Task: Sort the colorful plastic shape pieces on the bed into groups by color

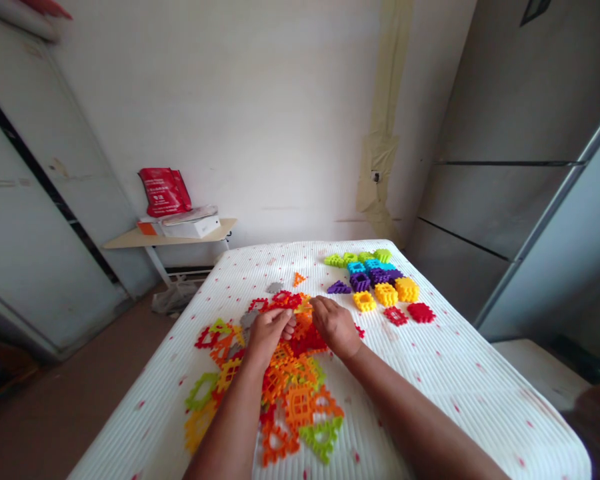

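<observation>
Over a loose pile of interlocking plastic tiles, both of my hands are close together. My left hand is closed, with thumb and fingers pinched; what lies between them cannot be made out. Just beyond its fingertips are red tiles. My right hand is curled with its fingers together, beside orange and yellow tiles; its fingertips hide anything they hold. Nearer to me in the pile lie an orange square tile, an orange triangle tile and a green triangle tile. A grey tile sits left of my left hand.
Sorted stacks stand at the table's far right: green, blue, purple, yellow and red. A white ribbed cloth covers the table. A side table holds a red bag. A grey refrigerator stands right.
</observation>
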Demonstrator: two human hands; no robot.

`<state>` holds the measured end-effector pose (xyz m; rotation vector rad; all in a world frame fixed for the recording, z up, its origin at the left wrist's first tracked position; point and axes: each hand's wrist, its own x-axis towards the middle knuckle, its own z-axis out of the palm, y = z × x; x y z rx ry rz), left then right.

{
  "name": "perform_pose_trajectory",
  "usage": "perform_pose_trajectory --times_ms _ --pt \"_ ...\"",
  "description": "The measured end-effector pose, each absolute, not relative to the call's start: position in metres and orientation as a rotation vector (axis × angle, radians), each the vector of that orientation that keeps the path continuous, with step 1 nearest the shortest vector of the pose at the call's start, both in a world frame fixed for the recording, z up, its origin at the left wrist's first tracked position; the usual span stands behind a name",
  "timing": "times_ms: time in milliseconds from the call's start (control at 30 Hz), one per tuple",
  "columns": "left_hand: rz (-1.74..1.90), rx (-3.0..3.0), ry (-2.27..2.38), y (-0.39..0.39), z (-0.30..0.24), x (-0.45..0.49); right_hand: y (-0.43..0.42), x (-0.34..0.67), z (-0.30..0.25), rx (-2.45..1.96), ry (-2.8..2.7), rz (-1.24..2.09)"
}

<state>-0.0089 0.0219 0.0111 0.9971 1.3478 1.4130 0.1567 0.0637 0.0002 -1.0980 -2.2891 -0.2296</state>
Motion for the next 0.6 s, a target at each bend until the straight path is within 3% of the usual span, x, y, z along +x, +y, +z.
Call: perform_pose_trajectory --times_ms 200,600 --pt "1.648 1.008 1.462 0.022 0.015 -0.019 0.096 0.188 -0.005 -1.659 -2.376 -0.123" --pt "1.727 1.028 1.462 0.021 0.017 -0.03 0.107 0.194 -0.019 -1.798 -2.414 -0.111"
